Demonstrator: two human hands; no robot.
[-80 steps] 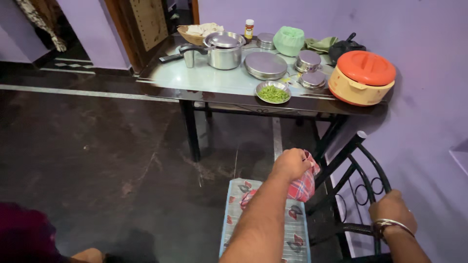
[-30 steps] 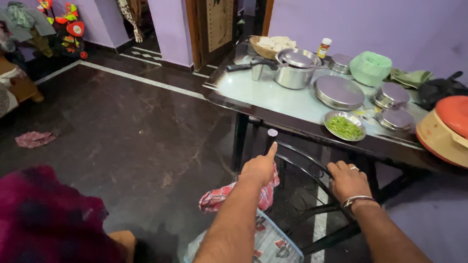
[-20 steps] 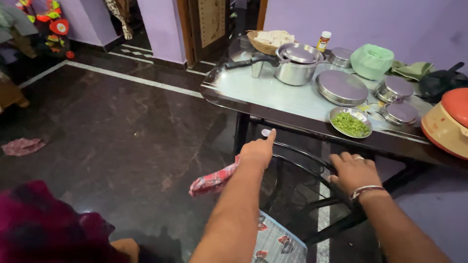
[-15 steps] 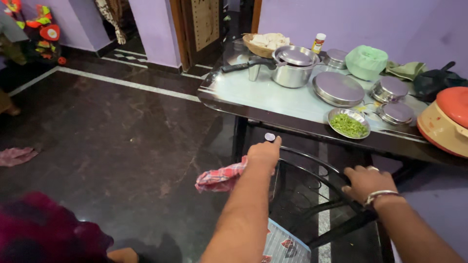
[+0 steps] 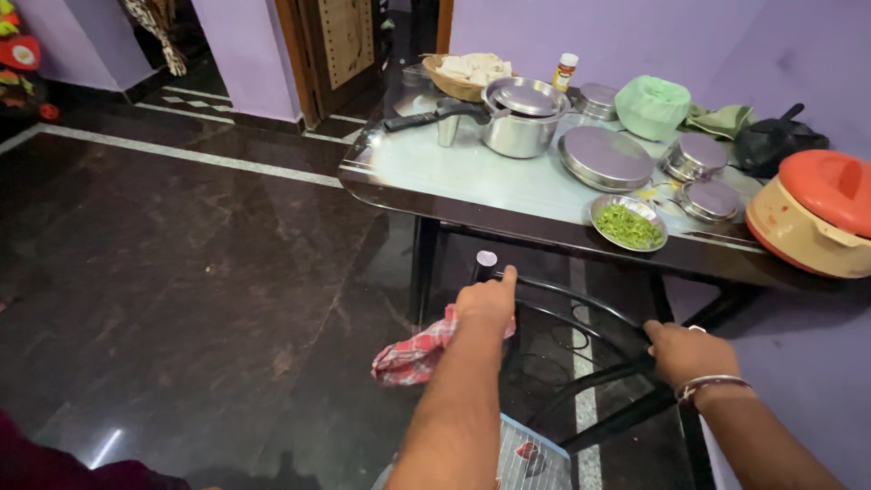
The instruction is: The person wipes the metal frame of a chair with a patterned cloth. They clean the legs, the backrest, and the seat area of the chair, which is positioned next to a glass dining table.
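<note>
Centrally, the left hand (image 5: pixel 485 304) clenches a red checked cloth (image 5: pixel 413 349) against the corner post of a black metal chair (image 5: pixel 581 313), index finger extended toward the post's cap; the cloth hangs loose below the fist, just beside the chair's backrest. The right hand (image 5: pixel 689 352) grips the curved top rail, apparently to steady the frame. Behind the chair stands a glass-topped table (image 5: pixel 435 172) carrying a steel pot (image 5: pixel 517 118), a lidded flat dish (image 5: pixel 606 159), a small bowl of chopped greens (image 5: pixel 628 223) near the front edge, and an orange-lidded casserole (image 5: pixel 812 213) at the far right.
</note>
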